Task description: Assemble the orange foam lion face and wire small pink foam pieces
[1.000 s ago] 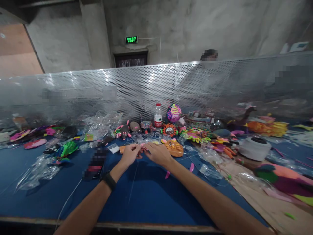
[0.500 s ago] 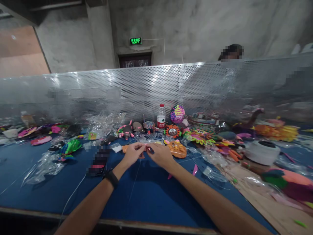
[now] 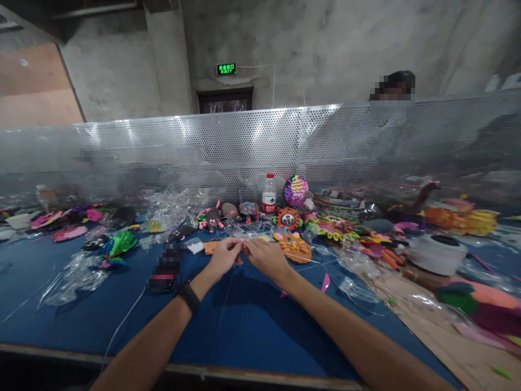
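Note:
Above the blue table, my left hand (image 3: 224,257) and my right hand (image 3: 265,258) meet fingertip to fingertip. Both are closed in a pinch around a small pink piece of modelling clay (image 3: 243,242), mostly hidden by the fingers. An orange clay animal face (image 3: 299,250) with pink ears lies just right of my right hand. Beside my left hand are an orange clay lump (image 3: 210,248) and a white piece (image 3: 196,247). Pink strips (image 3: 325,283) lie near my right forearm.
A dark phone (image 3: 165,269) with a cable lies left. Behind stand clay animals, a red-capped water bottle (image 3: 269,194) and crumpled plastic film (image 3: 173,203). On the right are a white round container (image 3: 437,254) and a board (image 3: 439,331). A perforated metal divider (image 3: 228,146) separates another person.
Both hands stay together, with only slight finger movement. The person beyond the divider has shifted slightly right.

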`<state>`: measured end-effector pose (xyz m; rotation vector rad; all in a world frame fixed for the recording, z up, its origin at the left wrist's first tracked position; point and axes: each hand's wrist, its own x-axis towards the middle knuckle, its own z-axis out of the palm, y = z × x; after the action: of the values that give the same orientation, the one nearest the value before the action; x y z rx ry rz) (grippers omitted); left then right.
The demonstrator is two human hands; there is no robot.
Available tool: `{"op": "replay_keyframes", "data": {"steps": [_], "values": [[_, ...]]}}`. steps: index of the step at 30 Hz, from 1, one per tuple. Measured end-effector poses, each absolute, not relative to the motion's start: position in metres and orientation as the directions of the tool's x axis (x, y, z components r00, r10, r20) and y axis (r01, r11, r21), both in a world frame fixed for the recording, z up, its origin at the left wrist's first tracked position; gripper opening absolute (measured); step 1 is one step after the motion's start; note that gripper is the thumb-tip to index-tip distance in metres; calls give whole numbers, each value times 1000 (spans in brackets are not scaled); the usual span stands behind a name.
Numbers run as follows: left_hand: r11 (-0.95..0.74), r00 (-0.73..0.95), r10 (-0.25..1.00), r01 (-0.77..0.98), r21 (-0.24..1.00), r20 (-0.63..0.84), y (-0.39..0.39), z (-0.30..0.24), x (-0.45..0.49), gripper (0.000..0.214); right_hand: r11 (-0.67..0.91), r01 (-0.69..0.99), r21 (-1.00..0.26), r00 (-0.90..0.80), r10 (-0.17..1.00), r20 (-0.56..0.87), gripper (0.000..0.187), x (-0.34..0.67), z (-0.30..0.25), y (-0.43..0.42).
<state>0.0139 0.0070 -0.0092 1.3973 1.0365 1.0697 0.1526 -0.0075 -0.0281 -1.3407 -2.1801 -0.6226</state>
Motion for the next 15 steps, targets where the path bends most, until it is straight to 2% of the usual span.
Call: {"op": "replay_keyframes", "data": {"steps": [4, 8, 10, 12, 15], "values": [[-76, 238, 969, 56, 996, 60, 6, -10, 14, 27, 467, 876, 119, -448, 697, 560, 23, 157, -26, -7], [-118, 278, 955, 49, 992, 100, 6, -10, 12, 33, 545, 836, 68, -483, 672, 561, 24, 162, -25, -5], [-140, 296, 948, 50, 989, 120, 7, -9, 10, 35, 532, 846, -37, -413, 698, 585, 22, 163, -23, -6], [-154, 308, 943, 65, 986, 127, 7, -8, 8, 35, 508, 838, -198, -310, 743, 593, 19, 162, -21, -6], [-164, 312, 942, 93, 982, 127, 6, -6, 6, 34, 533, 729, -430, -246, 790, 562, 19, 163, -18, -8]]}}
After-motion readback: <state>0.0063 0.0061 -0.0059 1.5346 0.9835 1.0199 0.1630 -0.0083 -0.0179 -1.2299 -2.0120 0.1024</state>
